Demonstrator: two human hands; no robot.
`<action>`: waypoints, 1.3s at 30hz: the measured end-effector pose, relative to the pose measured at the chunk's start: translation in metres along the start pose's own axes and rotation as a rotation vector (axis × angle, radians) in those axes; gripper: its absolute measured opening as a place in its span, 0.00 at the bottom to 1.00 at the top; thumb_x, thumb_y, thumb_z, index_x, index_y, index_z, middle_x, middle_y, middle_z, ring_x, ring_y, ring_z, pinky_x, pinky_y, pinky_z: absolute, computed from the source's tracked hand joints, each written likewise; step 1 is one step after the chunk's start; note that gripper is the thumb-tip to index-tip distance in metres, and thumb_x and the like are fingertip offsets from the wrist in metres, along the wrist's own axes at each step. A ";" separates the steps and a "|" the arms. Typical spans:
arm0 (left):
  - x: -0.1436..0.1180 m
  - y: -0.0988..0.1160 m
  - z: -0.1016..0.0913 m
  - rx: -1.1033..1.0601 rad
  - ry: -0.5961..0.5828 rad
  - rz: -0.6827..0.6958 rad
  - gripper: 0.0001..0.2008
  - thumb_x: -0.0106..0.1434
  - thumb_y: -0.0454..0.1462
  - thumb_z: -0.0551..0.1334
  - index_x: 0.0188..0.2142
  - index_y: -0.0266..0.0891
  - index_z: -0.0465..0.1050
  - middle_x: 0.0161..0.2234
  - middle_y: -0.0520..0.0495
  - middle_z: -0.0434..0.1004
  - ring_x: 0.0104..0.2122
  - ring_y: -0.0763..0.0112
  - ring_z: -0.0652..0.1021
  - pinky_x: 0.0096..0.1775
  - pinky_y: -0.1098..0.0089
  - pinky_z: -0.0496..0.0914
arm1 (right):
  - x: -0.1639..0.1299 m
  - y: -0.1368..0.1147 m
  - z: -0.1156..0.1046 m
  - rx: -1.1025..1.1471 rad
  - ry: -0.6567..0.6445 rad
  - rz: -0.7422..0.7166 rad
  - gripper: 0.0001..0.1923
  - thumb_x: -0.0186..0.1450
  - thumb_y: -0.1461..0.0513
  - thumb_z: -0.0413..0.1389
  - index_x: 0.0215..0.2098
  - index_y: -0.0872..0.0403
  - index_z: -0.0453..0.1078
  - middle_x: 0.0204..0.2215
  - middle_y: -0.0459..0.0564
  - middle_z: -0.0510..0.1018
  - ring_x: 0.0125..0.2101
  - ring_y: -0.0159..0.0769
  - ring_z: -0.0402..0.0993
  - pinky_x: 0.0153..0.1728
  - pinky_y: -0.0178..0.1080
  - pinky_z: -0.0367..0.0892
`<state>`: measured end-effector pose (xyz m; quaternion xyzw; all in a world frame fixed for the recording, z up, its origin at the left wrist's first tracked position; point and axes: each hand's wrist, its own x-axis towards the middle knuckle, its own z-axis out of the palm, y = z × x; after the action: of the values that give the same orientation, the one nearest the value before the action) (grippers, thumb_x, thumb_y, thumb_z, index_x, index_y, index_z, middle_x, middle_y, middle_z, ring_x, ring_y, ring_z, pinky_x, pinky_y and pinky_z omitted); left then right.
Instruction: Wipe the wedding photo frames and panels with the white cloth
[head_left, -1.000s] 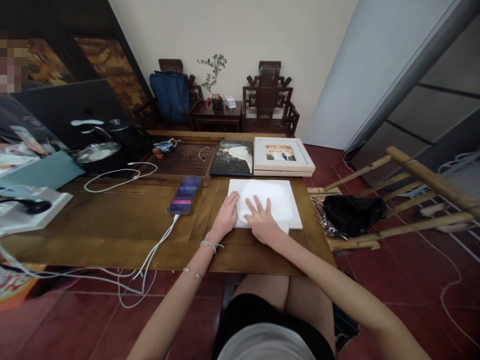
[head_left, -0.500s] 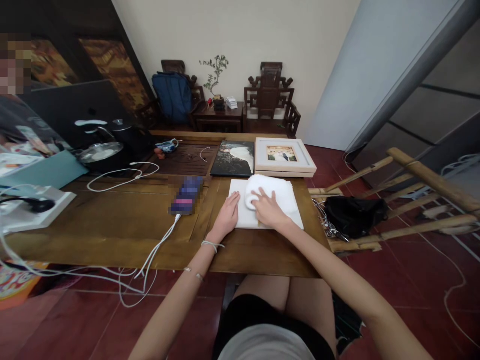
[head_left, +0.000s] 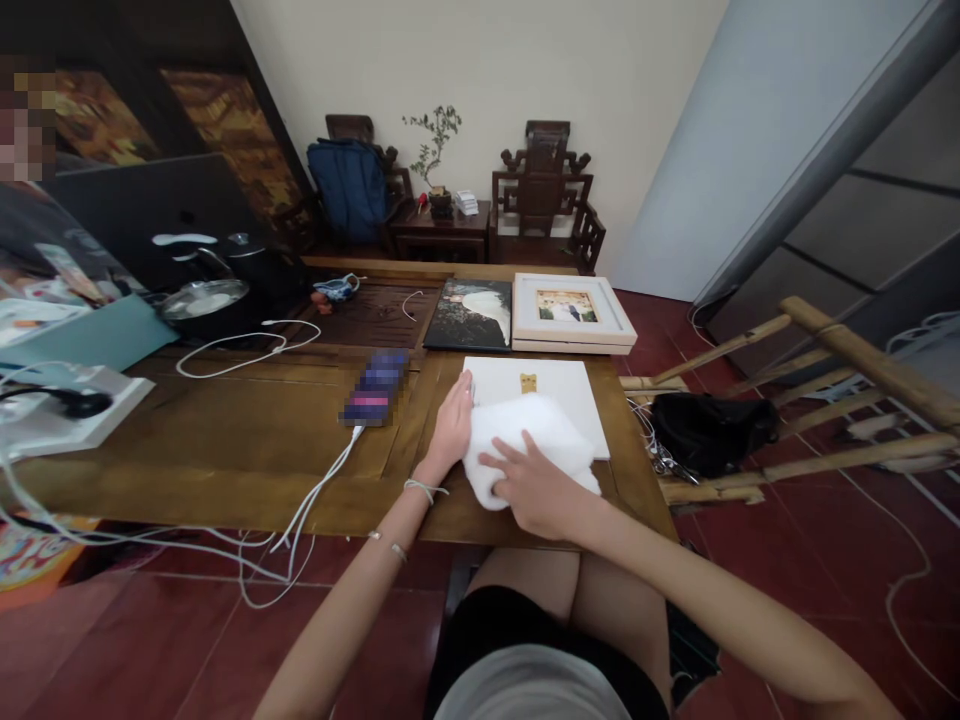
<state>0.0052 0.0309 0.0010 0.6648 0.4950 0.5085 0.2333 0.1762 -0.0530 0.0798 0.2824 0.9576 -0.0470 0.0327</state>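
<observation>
A flat white panel [head_left: 555, 374] with a small gold animal-shaped mark [head_left: 529, 383] lies on the wooden table near its front right. Folded on its near part is a white towel [head_left: 551, 425], hanging slightly past the panel's near edge. My right hand [head_left: 536, 490] presses on the towel with fingers spread over the top, the thumb partly tucked into a fold. Along the panel's left edge my left hand [head_left: 452, 420] lies with straight fingers, touching the edge and close to the towel. Whether its fingertips bear on the towel is hard to see.
Behind the panel lie a dark photo panel [head_left: 470, 313] and a cream picture frame [head_left: 574, 312]. A phone [head_left: 377, 387] with white cables [head_left: 319, 492] is to the left. Farther left stand a pot [head_left: 202, 300], a teal box [head_left: 112, 335] and a white power strip [head_left: 112, 410].
My right hand has drawn the towel toward me, from the panel's far part to its near edge, uncovering the gold mark. My left hand stays at the left edge.
</observation>
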 end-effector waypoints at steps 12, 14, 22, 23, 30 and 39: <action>-0.002 -0.009 0.005 0.266 -0.155 0.103 0.20 0.66 0.37 0.49 0.54 0.31 0.66 0.58 0.36 0.64 0.60 0.58 0.63 0.60 0.54 0.57 | 0.083 0.090 -0.022 0.099 0.079 0.503 0.21 0.59 0.71 0.43 0.47 0.57 0.68 0.47 0.62 0.73 0.49 0.52 0.67 0.49 0.59 0.55; -0.001 -0.010 0.005 0.280 -0.166 0.109 0.20 0.64 0.36 0.51 0.54 0.31 0.66 0.57 0.36 0.65 0.59 0.56 0.63 0.60 0.54 0.58 | 0.105 0.092 -0.025 0.117 0.083 0.479 0.19 0.60 0.70 0.44 0.45 0.55 0.68 0.46 0.59 0.74 0.48 0.50 0.68 0.48 0.55 0.58; -0.002 -0.011 0.006 0.262 -0.156 0.114 0.20 0.64 0.35 0.51 0.54 0.30 0.66 0.58 0.34 0.64 0.60 0.56 0.63 0.60 0.54 0.57 | 0.107 0.114 -0.037 0.143 0.071 0.470 0.18 0.60 0.68 0.45 0.45 0.57 0.69 0.47 0.57 0.74 0.45 0.45 0.70 0.44 0.39 0.61; -0.002 -0.011 0.006 0.256 -0.151 0.117 0.20 0.64 0.35 0.51 0.54 0.31 0.66 0.58 0.35 0.64 0.60 0.56 0.63 0.60 0.54 0.58 | 0.096 0.123 -0.038 0.141 0.066 0.482 0.18 0.60 0.69 0.44 0.45 0.58 0.69 0.46 0.58 0.75 0.44 0.44 0.70 0.43 0.38 0.61; -0.003 -0.012 0.007 0.231 -0.131 0.115 0.20 0.63 0.35 0.52 0.53 0.31 0.67 0.58 0.35 0.65 0.59 0.56 0.63 0.60 0.53 0.58 | 0.004 0.162 -0.041 0.088 0.061 0.589 0.16 0.56 0.72 0.43 0.36 0.60 0.69 0.40 0.61 0.77 0.40 0.45 0.71 0.41 0.38 0.60; -0.003 -0.011 0.006 0.268 -0.155 0.111 0.21 0.64 0.36 0.50 0.53 0.26 0.66 0.58 0.31 0.63 0.60 0.57 0.62 0.60 0.54 0.56 | -0.093 0.065 0.000 0.138 0.026 0.321 0.16 0.51 0.74 0.43 0.31 0.55 0.66 0.56 0.61 0.67 0.55 0.44 0.63 0.59 0.51 0.46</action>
<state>0.0059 0.0333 -0.0117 0.7534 0.5016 0.3972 0.1516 0.2897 -0.0493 0.0833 0.4339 0.8950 -0.1031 0.0081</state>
